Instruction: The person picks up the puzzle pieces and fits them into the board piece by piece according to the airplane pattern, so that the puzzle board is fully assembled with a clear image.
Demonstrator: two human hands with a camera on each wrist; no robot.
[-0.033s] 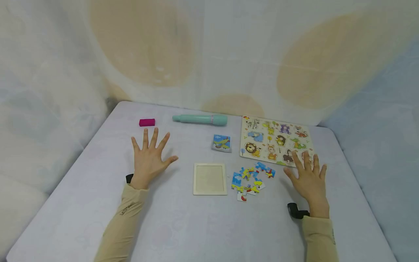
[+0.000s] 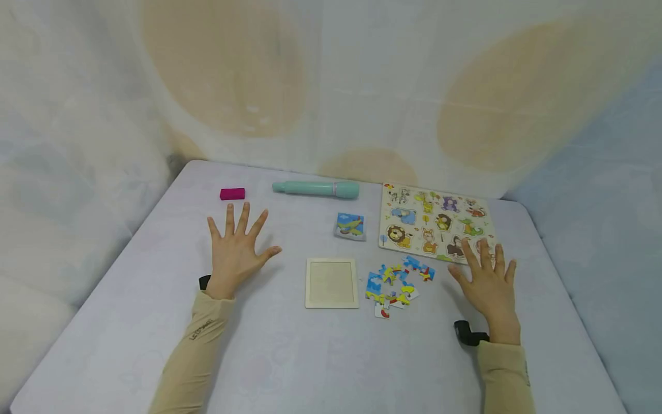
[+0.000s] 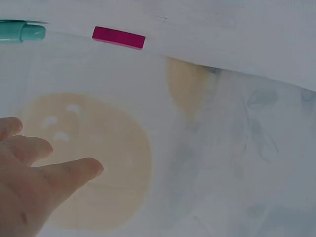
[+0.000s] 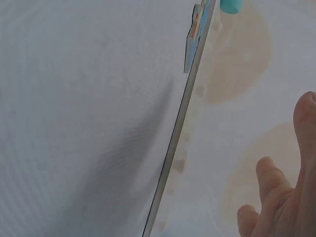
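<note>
My left hand (image 2: pixel 234 256) is spread with straight fingers at the left of the table, holding nothing. The magenta block (image 2: pixel 233 194) lies just beyond its fingertips. On the right, my right hand (image 2: pixel 488 287) is also spread and holds nothing; its fingertips overlap the near right corner of the animal puzzle board (image 2: pixel 414 230) in the head view. Between the hands lie a pale square puzzle frame (image 2: pixel 331 283) and, to its right, a loose heap of blue and yellow jigsaw pieces (image 2: pixel 374 283). Beyond the frame sits a small square picture of an airplane (image 2: pixel 350 226).
A teal tube-like stick with a wider right end (image 2: pixel 315 188) lies along the table's back edge. White cloth with tan blotches (image 2: pixel 362 86) hangs behind and at the sides of the white table (image 2: pixel 289 362).
</note>
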